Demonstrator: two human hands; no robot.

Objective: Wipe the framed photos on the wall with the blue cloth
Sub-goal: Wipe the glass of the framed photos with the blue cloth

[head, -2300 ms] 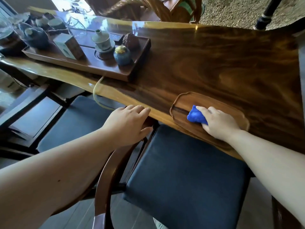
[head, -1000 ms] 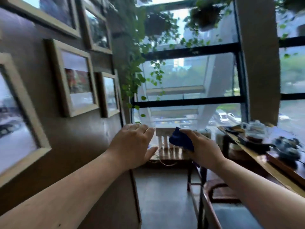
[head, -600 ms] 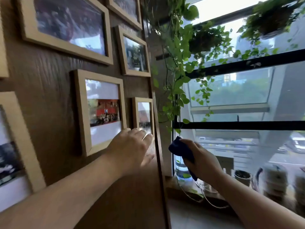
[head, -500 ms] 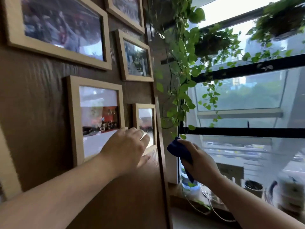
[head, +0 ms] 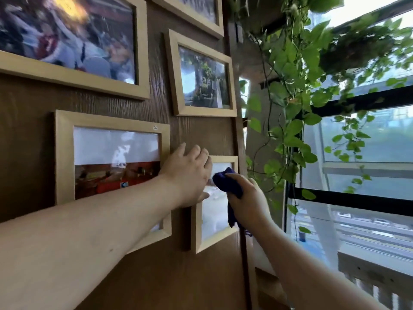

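Observation:
Several light wooden framed photos hang on a dark brown wood wall. My right hand (head: 248, 201) is shut on the bunched blue cloth (head: 229, 183) and presses it against the glass of the small lower-right frame (head: 214, 222). My left hand (head: 190, 173) lies flat with fingers apart on the wall at that frame's upper left corner, between it and the larger frame with the red scene (head: 111, 162). Above hang a tree photo frame (head: 202, 77) and a big frame (head: 71, 41) at upper left.
A green trailing vine (head: 290, 121) hangs just right of the wall's edge. Beyond it is a large window with black bars (head: 357, 101) and a wooden railing (head: 375, 280) at the lower right.
I have come closer to the wall. My right hand has carried the blue cloth left onto the small frame's glass. My left hand has shifted up to that frame's corner.

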